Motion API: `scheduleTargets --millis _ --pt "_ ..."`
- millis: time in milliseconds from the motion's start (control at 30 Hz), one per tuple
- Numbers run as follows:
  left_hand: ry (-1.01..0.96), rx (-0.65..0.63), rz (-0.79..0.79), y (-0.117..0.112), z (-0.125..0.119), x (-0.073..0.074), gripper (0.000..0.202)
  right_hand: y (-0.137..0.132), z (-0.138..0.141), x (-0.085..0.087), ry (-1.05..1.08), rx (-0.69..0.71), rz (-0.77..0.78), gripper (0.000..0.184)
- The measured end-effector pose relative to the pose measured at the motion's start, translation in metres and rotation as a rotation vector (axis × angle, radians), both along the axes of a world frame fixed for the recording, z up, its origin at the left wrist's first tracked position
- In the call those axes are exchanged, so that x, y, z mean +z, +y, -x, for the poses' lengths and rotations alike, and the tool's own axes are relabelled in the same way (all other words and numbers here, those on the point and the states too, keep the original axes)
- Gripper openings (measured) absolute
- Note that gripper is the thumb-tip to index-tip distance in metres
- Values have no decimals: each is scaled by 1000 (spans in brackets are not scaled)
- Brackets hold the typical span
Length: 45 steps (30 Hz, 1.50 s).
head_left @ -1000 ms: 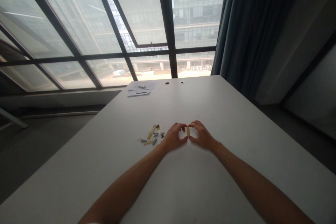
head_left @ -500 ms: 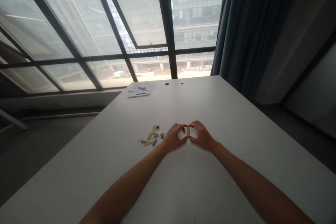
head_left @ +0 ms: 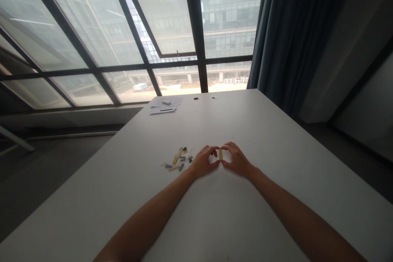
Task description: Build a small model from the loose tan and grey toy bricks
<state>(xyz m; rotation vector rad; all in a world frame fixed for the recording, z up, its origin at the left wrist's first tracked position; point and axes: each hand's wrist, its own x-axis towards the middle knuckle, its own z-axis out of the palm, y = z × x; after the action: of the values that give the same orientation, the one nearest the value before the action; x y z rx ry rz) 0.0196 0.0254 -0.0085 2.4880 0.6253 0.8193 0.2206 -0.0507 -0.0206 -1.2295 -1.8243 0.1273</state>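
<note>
Both my hands meet over the middle of a white table point(head_left: 276, 139). A small yellow brick piece point(head_left: 220, 154) stands between them, pinched by the fingertips of my left hand point(head_left: 202, 161) and my right hand point(head_left: 235, 159). The fingers of both hands curl round it, and the hands rest on the tabletop. Just left of my left hand lies a small heap of loose pieces point(head_left: 179, 158), yellow, grey and white.
Sheets of paper point(head_left: 164, 105) with a small object on them lie at the far left edge of the table. Two round holes point(head_left: 204, 98) sit near the far edge. Large windows stand behind, and a dark curtain point(head_left: 291, 37) hangs at the right.
</note>
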Motion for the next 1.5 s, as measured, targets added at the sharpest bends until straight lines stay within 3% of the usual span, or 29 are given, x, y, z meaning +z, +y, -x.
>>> scheduleTargets --millis 567,1500 --pt "-7 11 27 3 1 -7 48 -2 0 5 3 7 3 39" --pt "-1 4 50 1 1 -4 46 -2 -1 5 22 29 -1 40"
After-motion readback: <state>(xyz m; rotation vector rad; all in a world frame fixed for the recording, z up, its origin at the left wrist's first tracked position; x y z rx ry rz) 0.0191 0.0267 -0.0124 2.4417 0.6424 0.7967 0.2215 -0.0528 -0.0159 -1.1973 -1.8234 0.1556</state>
